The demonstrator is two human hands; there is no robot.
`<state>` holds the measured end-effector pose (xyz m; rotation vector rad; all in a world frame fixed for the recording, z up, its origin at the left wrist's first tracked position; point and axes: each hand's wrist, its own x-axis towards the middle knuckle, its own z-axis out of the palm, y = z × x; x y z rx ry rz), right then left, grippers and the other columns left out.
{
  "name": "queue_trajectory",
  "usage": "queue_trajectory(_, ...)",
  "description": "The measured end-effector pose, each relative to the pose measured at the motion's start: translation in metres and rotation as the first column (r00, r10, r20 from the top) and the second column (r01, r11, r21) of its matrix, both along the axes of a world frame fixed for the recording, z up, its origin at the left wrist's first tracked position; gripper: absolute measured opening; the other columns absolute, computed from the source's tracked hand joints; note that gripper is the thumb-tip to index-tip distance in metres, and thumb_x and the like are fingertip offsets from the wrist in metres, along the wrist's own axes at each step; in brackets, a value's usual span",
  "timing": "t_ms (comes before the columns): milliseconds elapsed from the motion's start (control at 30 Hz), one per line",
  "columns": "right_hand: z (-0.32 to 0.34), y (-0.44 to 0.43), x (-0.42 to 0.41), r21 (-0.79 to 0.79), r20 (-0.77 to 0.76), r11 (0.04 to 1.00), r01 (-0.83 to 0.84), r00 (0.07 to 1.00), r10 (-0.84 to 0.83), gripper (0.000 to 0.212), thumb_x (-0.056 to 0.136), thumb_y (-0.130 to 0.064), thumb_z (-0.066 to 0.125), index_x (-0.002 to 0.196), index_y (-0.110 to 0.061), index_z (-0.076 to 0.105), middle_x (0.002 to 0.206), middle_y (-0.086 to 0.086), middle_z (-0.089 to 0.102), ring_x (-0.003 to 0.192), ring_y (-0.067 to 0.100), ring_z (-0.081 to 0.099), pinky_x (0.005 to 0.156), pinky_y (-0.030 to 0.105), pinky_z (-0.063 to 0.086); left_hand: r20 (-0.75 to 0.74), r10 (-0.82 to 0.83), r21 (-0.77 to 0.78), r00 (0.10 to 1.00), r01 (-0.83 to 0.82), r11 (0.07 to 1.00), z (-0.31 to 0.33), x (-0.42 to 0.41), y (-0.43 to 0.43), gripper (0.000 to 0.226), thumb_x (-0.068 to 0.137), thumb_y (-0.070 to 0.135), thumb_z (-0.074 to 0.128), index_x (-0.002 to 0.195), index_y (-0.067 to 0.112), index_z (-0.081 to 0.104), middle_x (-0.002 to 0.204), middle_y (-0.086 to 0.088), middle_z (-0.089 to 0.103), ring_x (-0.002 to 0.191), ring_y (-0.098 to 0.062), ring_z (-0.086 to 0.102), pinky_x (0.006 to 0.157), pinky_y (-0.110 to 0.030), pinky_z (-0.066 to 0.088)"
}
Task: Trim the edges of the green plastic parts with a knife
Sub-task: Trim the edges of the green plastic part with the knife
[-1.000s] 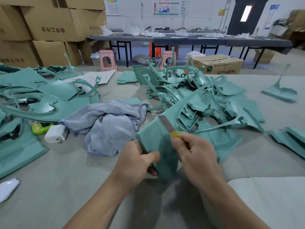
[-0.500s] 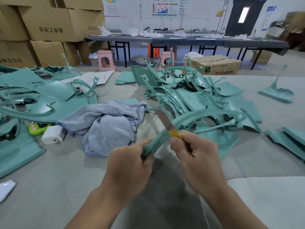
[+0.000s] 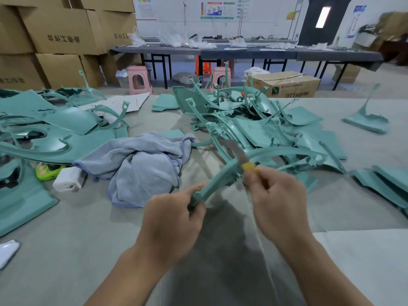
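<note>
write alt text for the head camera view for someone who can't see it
The left hand grips a curved green plastic part while the right hand holds a yellow-handled knife against its edge. More green parts and a grey cloth lie on the table behind.

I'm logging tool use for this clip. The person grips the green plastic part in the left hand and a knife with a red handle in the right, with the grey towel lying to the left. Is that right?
Not quite: the head view shows the knife has a yellow handle, not red. The rest holds: the left hand grips the green plastic part, the right hand holds the knife, and the grey towel lies to the left.
</note>
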<state>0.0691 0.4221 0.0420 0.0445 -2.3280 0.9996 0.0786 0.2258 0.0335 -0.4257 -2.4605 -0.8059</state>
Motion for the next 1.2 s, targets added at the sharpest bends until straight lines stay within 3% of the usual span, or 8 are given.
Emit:
queue_trajectory(167, 0.000, 0.040, -0.012, -0.232, 0.143, 0.892, 0.388, 0.921, -0.363, 0.045, 0.099, -0.030, 0.056, 0.067, 0.001, 0.060, 0.055, 0.013, 0.055, 0.056, 0.031, 0.051, 0.057, 0.040, 0.037, 0.057, -0.002, -0.008, 0.998, 0.002, 1.000, 0.001, 0.002, -0.002, 0.030, 0.077, 0.024, 0.066, 0.104, 0.030, 0.076, 0.041, 0.005, 0.039, 0.047, -0.015, 0.051, 0.046, -0.011, 0.029)
queue_trajectory(267, 0.001, 0.014, 0.002, -0.217, -0.014, 0.974, 0.058, 0.998, -0.063, 0.043, 0.098, -0.036, 0.058, 0.064, -0.010, 0.055, 0.052, 0.002, 0.048, 0.047, 0.013, 0.038, 0.049, 0.032, 0.032, 0.029, 0.034, 0.007, 0.999, -0.035, 0.999, -0.002, -0.003, -0.002, 0.019, 0.077, 0.025, 0.065, 0.095, 0.030, 0.069, 0.042, 0.004, 0.036, 0.046, -0.017, 0.048, 0.044, -0.017, 0.029)
queue_trajectory(367, -0.004, -0.016, 0.011, 0.009, 0.025, 0.969, -0.248, 0.969, 0.247, 0.036, 0.095, -0.047, 0.052, 0.065, -0.027, 0.049, 0.056, -0.009, 0.049, 0.050, 0.010, 0.043, 0.048, 0.021, 0.031, 0.056, 0.052, 0.020, 0.997, -0.053, 0.998, -0.001, -0.004, -0.004, 0.017, 0.079, 0.029, 0.061, 0.092, 0.031, 0.051, 0.046, 0.003, 0.048, 0.055, -0.021, 0.052, 0.045, -0.025, 0.032)
queue_trajectory(567, -0.009, 0.007, -0.007, -0.075, 0.113, 0.965, 0.250, 0.964, -0.241, 0.046, 0.104, -0.034, 0.052, 0.062, -0.015, 0.054, 0.051, -0.002, 0.052, 0.052, 0.018, 0.050, 0.050, 0.030, 0.033, 0.071, 0.077, 0.112, 0.994, -0.085, 0.990, -0.005, -0.009, -0.009, 0.032, 0.078, 0.032, 0.057, 0.056, 0.025, 0.035, 0.049, -0.001, 0.049, 0.056, -0.023, 0.049, 0.045, -0.025, 0.031)
queue_trajectory(733, -0.011, -0.025, 0.008, 0.052, 0.048, 0.982, -0.181, 0.983, 0.178, 0.035, 0.098, -0.051, 0.044, 0.070, -0.030, 0.048, 0.062, -0.011, 0.056, 0.058, 0.014, 0.052, 0.052, 0.026, 0.038, 0.116, 0.061, 0.142, 0.991, -0.078, 0.987, -0.004, -0.011, -0.011, 0.023, 0.077, 0.035, 0.057, 0.072, 0.014, 0.064, 0.056, -0.001, 0.062, 0.059, -0.028, 0.060, 0.057, -0.043, 0.049)
queue_trajectory(900, -0.010, -0.008, -0.009, -0.052, 0.110, 0.986, 0.160, 0.982, -0.153, 0.044, 0.104, -0.037, 0.048, 0.065, -0.017, 0.050, 0.052, -0.005, 0.049, 0.056, 0.017, 0.047, 0.057, 0.037, 0.028, 0.105, 0.081, 0.170, 0.991, -0.098, 0.980, -0.003, -0.010, -0.012, 0.027, 0.077, 0.034, 0.057, 0.062, 0.012, 0.054, 0.049, 0.001, 0.052, 0.054, -0.026, 0.053, 0.053, -0.043, 0.045)
queue_trajectory(1067, -0.009, -0.024, 0.010, 0.043, 0.074, 0.983, -0.179, 0.982, 0.176, 0.040, 0.099, -0.048, 0.046, 0.068, -0.023, 0.050, 0.064, -0.007, 0.057, 0.058, 0.017, 0.051, 0.054, 0.031, 0.038, 0.101, 0.068, 0.163, 0.993, -0.084, 0.983, -0.006, -0.010, -0.010, 0.023, 0.076, 0.034, 0.058, 0.072, 0.012, 0.064, 0.056, 0.001, 0.061, 0.056, -0.022, 0.059, 0.056, -0.042, 0.049)
queue_trajectory(1200, -0.004, -0.001, -0.007, -0.112, 0.073, 0.970, 0.213, 0.976, -0.206, 0.044, 0.102, -0.034, 0.052, 0.064, -0.013, 0.058, 0.048, -0.001, 0.050, 0.052, 0.020, 0.049, 0.055, 0.036, 0.034, 0.156, 0.097, 0.235, 0.983, -0.133, 0.963, -0.008, -0.014, -0.013, 0.026, 0.075, 0.034, 0.058, 0.070, 0.010, 0.064, 0.059, 0.000, 0.064, 0.062, -0.027, 0.062, 0.059, -0.046, 0.051)
